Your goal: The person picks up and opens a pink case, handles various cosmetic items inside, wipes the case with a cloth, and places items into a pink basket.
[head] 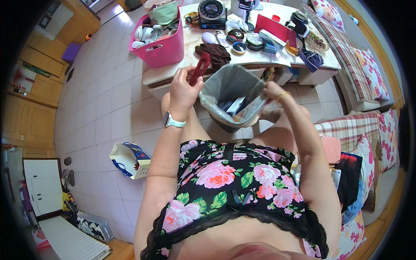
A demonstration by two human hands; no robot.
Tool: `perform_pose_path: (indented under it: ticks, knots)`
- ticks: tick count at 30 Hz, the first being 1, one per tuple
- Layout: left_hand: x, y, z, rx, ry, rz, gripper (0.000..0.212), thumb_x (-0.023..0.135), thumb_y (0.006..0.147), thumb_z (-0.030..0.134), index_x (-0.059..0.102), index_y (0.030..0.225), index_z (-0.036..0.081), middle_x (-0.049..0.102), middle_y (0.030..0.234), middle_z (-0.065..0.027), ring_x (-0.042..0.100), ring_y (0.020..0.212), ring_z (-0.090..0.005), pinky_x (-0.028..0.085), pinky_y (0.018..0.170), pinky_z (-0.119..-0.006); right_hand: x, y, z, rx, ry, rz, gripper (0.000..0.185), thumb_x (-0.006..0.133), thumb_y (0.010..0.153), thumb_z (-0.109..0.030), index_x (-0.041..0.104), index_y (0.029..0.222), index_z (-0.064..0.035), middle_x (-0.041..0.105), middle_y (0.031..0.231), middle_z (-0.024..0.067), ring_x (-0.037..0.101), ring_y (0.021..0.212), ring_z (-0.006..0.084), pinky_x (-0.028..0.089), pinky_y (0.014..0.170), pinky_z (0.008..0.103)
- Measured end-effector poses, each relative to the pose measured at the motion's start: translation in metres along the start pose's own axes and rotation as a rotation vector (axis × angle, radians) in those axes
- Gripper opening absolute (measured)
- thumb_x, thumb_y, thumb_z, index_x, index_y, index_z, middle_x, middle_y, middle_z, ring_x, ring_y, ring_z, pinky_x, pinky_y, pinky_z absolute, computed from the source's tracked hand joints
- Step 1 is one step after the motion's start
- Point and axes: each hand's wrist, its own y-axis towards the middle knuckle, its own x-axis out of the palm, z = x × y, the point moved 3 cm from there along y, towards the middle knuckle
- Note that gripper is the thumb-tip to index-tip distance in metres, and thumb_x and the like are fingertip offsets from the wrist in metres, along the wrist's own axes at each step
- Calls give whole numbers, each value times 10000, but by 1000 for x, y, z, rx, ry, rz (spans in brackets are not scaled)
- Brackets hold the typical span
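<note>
Between the thumb and fingers of my left hand [184, 88] is a narrow dark-red item [200, 69] with pale marks, perhaps a small box or packet. It is tilted, just left of the bin's mouth. My right hand [272, 91] grips the right rim of a grey trash bin [227, 125] lined with a plastic bag [234, 78]. The bin stands between my legs at the table's edge. Inside it lie a white-and-blue flat piece [236, 105] and other refuse, partly in shadow. A crumpled dark-brown cloth [217, 56] lies on the table just beyond the red item.
On the pale tabletop [159, 74] stands a pink basket [162, 55] full of bottles and tubes. Round compacts [255, 41], a red case [273, 28] and a black round device [211, 10] crowd its middle. A paper gift bag [130, 161] is on the tiled floor; a sofa [351, 120] flanks the right.
</note>
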Motion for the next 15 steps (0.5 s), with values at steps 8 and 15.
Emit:
perform_pose_path:
  ticks: [8,15]
  knots:
    - [15,2,-36,-111,120,-72,303,742,799,152,660,1061,26,645,969,-136,685,831,-283,553,754,-392,134,106,0,-96,-449,9,195,666,795,-114,775,937,-37,737,972,204,718,955,380,574,846,438]
    - [34,8,-65,-152,167,-97,309,738,799,162,662,1073,41,637,1000,-122,682,843,-299,555,762,-397,146,140,-18,16,-490,-170,262,589,890,-113,747,1095,-72,708,1181,187,675,1124,346,553,936,428]
